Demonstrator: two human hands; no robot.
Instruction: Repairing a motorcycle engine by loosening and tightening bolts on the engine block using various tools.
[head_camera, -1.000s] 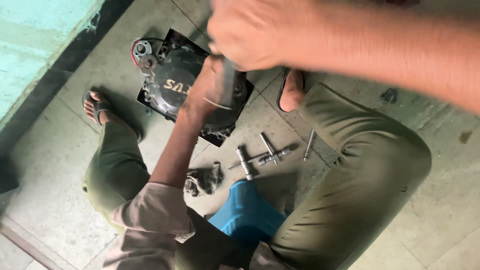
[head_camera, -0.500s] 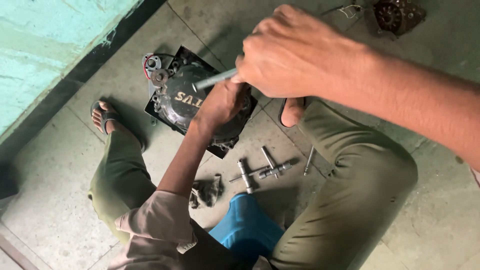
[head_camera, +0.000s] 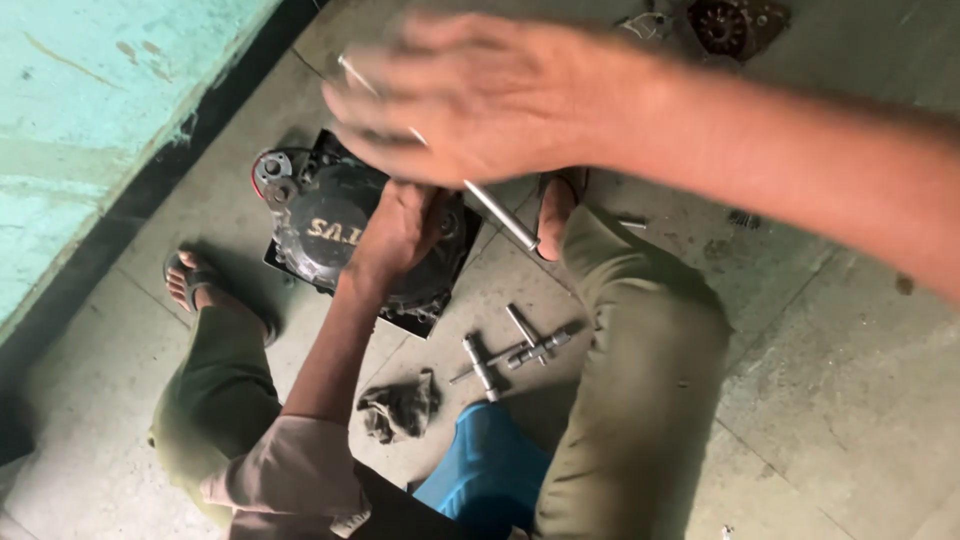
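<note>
My left hand (head_camera: 400, 232) rests flat on a dark round engine cover (head_camera: 320, 235) that lies on a black tray (head_camera: 425, 322) on the concrete floor between my feet. My right hand (head_camera: 470, 95) is close to the camera and blurred by motion. It holds a long thin metal rod tool (head_camera: 500, 212) that slants from upper left down to the right, above the engine. The fingers look loosely wrapped over the rod, and the grip itself is smeared.
Several metal socket tools (head_camera: 520, 345) lie on the floor by my right knee, beside a dirty rag (head_camera: 400, 408). I squat over a blue stool (head_camera: 490, 470). A teal wall (head_camera: 100, 120) runs along the left. A geared part (head_camera: 730, 25) sits at the top.
My right hand has swung with the rod, which now points down to the right, and the view has tilted. My left hand stays on the engine cover.
</note>
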